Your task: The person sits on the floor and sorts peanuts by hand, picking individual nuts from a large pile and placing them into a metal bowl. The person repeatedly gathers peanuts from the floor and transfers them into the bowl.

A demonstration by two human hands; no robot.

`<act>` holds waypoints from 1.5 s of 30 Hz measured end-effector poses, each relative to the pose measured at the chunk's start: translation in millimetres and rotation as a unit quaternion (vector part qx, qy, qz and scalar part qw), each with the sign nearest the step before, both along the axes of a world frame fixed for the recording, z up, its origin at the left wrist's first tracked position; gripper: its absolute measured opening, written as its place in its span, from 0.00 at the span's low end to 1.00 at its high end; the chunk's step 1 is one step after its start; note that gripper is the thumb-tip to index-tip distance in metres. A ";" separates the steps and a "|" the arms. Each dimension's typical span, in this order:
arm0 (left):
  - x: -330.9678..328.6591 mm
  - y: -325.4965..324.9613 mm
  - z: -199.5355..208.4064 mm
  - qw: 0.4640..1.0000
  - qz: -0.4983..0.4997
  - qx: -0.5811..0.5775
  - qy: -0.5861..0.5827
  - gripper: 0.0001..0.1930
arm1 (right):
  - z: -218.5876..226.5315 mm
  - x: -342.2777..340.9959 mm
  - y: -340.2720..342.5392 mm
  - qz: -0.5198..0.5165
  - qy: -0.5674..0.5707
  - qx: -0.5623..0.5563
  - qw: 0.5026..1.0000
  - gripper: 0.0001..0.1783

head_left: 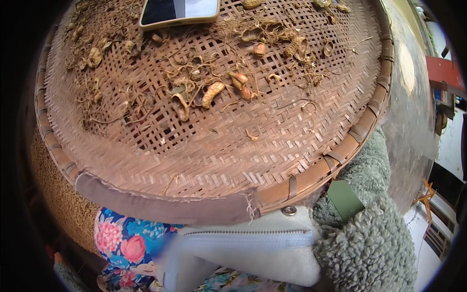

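Since neither hand can be made out, state untellable, the central peanut pod lies up-left of the nearer right sleeve, long axis slanting up-right.

I log one round woven tray across most of the frame, its rim edged with brown cloth at lower left. On it: one phone, top edge, left of centre; one tan peanut pod, centre; reddish kernels, just right of the pod; one split shell, left of the pod; dry stalks, scattered. Below I count one pale zipped pouch, lower centre; floral fabric, lower left; one fleecy green sleeve, lower right.
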State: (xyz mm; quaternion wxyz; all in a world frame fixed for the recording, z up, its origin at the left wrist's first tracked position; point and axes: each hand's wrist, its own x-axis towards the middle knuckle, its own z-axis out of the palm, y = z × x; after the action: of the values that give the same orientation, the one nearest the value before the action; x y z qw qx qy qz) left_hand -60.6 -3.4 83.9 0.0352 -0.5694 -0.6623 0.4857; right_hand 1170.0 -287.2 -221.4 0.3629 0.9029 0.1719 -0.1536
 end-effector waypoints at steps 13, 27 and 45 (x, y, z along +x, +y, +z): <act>185.1 66.8 -176.2 0.961 -0.080 -0.028 -0.265 0.08 | 11.0 -177.0 -45.5 0.188 0.040 0.218 0.957 0.28; 223.4 15.0 -198.2 0.884 -0.173 0.007 -0.434 0.08 | 23.6 -307.7 -81.5 0.204 0.180 0.239 0.932 0.27; 47.0 -24.8 -231.0 0.921 -0.060 -0.045 -0.383 0.11 | 317.0 -653.7 241.6 0.489 0.504 0.189 0.687 0.14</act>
State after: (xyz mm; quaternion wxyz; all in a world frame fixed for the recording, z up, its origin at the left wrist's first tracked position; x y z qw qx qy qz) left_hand -13.6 -28.2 -147.2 -0.2171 -0.7517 -0.5672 0.2571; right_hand 516.3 -45.6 95.6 0.0668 0.5271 0.7714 -0.3503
